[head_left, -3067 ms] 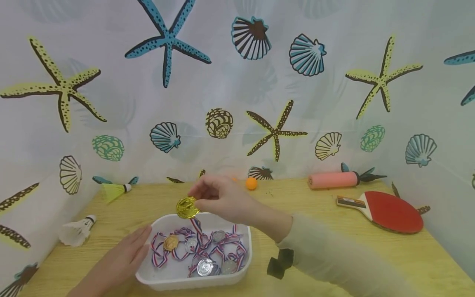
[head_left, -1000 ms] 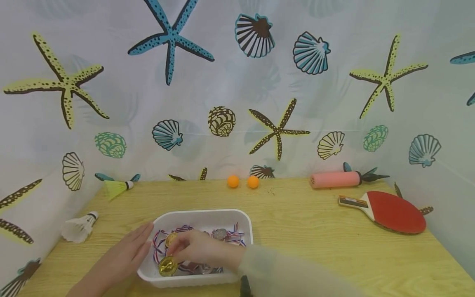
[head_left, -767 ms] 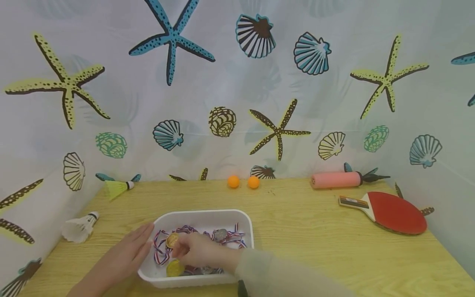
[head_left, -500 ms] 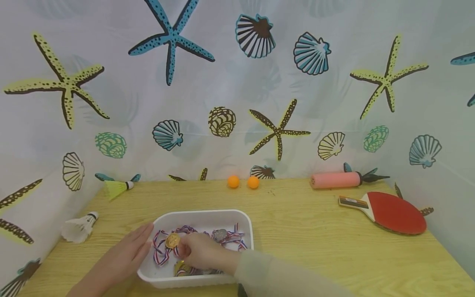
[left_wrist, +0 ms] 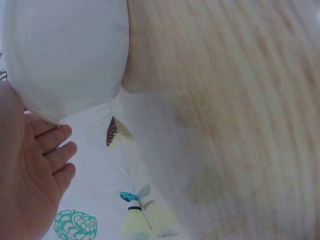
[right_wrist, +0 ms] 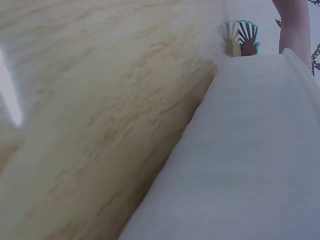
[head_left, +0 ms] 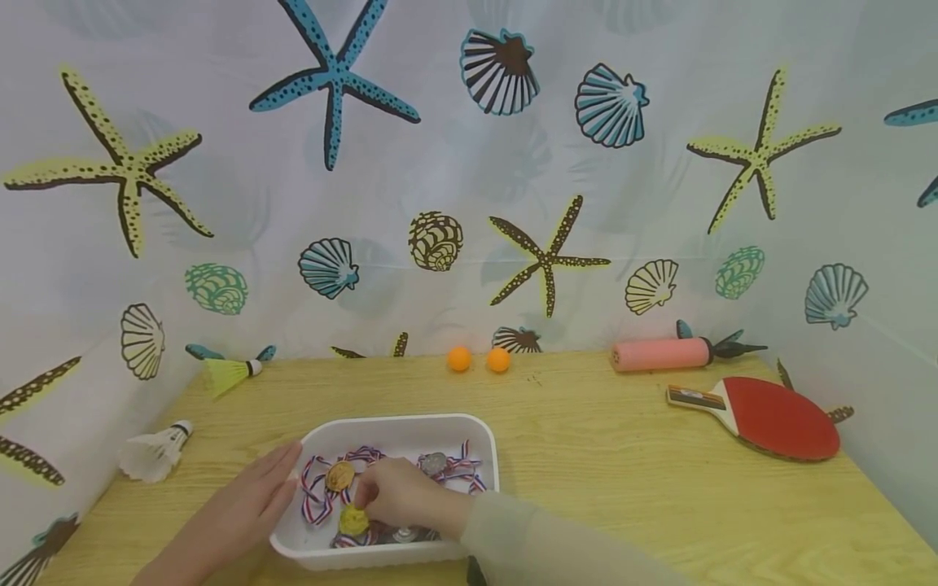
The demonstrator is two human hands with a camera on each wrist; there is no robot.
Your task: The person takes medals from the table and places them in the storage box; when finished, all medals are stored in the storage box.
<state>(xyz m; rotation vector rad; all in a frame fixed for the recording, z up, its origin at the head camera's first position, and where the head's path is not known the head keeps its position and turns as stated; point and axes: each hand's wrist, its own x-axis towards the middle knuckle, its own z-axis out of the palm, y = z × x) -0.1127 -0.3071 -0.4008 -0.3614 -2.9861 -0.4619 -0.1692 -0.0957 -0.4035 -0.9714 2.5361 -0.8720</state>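
My right hand [head_left: 399,495] reaches into a white plastic tub [head_left: 410,425], its curled fingers pinching a shiny gold medal [head_left: 354,521] near the tub's front wall. Red, white and blue ribbon lies below that medal. To its upper left lies another gold medal [head_left: 339,476] on coiled ribbon, and a silver medal [head_left: 433,464] sits towards the back right. A further silver medal [head_left: 405,535] is partly covered by the right hand. My left hand [head_left: 238,503] rests with extended fingers against the tub's left side; in the left wrist view its fingertips are right at the tub's rim.
At the back are two orange table tennis balls [head_left: 459,359]. A yellow shuttlecock [head_left: 229,373] and a white shuttlecock [head_left: 155,452] lie left. On the right are a pink hand pump [head_left: 659,354] and a red table tennis bat [head_left: 780,417]. A patterned curtain [head_left: 469,179] encloses the table.
The right hand has brought the gold medal down from above the tub's back rim to inside it, near the front, then slightly right. The left hand has stayed at the tub's left side.
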